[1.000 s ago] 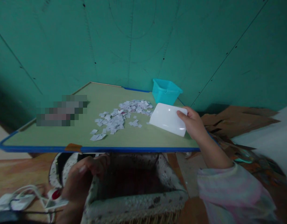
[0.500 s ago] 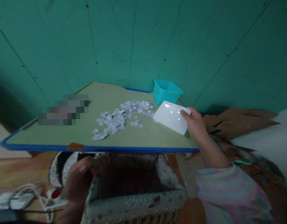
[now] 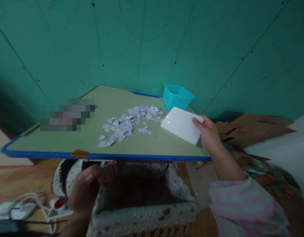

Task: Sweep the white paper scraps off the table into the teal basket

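Now gripping white panel (image 3: 182, 125) in right hand (image 3: 208, 132) above table (image 3: 147, 146), in front of teal bin (image 3: 177, 97); re-angled slightly within last second, leaving paper scraps (image 3: 122, 127) unmoved, hence no visible progress. Curling left hand (image 3: 96, 177) at basket (image 3: 147, 210) rim; cannot tell grip.

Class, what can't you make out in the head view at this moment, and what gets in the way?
All in the head view:
Pixelated patch, left on the table: mosaic blocks hide what it is.
Right hand: non-thumb fingertips hidden behind the white panel.
Left hand: grip lost in shadow.
Cloth-lined basket: bottom too dark.
Teal bin: floor hidden by its near wall.
Paper scraps: any print too small.
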Motion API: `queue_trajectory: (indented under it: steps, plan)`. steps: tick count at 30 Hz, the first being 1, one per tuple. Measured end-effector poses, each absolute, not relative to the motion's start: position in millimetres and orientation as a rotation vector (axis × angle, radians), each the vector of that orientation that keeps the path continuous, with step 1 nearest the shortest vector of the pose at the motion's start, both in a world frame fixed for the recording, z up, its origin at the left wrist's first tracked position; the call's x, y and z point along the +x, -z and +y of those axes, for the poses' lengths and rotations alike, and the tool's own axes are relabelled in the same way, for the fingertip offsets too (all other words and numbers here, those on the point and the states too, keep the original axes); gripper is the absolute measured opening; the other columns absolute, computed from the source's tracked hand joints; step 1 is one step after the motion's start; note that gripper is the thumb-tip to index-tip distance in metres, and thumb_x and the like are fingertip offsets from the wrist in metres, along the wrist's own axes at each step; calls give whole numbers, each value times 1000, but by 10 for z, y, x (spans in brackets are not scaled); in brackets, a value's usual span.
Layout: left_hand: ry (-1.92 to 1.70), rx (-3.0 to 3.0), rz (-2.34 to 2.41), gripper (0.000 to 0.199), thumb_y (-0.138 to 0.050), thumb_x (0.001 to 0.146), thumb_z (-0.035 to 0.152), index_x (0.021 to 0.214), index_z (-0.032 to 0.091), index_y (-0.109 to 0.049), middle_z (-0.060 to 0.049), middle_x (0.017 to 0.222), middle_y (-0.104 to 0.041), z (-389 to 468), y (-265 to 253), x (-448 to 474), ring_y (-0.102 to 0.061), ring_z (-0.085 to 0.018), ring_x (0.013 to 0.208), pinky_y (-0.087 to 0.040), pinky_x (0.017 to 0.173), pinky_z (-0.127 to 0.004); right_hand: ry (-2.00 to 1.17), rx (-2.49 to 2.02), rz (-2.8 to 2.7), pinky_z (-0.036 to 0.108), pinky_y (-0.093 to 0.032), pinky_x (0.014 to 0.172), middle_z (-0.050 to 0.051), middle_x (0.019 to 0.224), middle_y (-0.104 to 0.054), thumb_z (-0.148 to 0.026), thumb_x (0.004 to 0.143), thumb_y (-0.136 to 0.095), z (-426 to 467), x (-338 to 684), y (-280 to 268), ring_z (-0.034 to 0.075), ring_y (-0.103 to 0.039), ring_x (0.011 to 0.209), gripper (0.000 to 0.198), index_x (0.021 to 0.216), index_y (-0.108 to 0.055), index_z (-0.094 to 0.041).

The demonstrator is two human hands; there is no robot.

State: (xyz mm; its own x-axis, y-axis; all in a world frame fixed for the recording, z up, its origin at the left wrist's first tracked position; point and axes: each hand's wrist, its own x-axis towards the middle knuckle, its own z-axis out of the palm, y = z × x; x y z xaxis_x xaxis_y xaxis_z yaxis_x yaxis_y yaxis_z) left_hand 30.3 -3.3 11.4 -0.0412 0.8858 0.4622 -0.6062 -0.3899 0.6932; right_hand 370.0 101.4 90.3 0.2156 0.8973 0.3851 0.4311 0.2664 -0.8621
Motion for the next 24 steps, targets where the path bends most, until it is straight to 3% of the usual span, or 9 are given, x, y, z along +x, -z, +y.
queue_trajectory:
  steps: [14,24]
  plan:
    - [-1650,1102,383,31,-60,82,39,60,17,-64,-4,47,-59,-6,-163,314,-50,-19,46,-39,55,-35,-280,-1488,-1340,29,-31,56,-3,66,-50,-56,76,-60,999,3808,-800,16,-45,63,34,77,-53,-23]
    - [-1653,1133,432,35,-59,82,42,57,18,-62,-2,45,-57,2,-195,325,-49,-17,44,-38,52,-34,-442,-1464,-1372,30,-34,59,-3,66,-54,-58,73,-61,1053,3660,-791,16,-48,63,36,78,-53,-23]
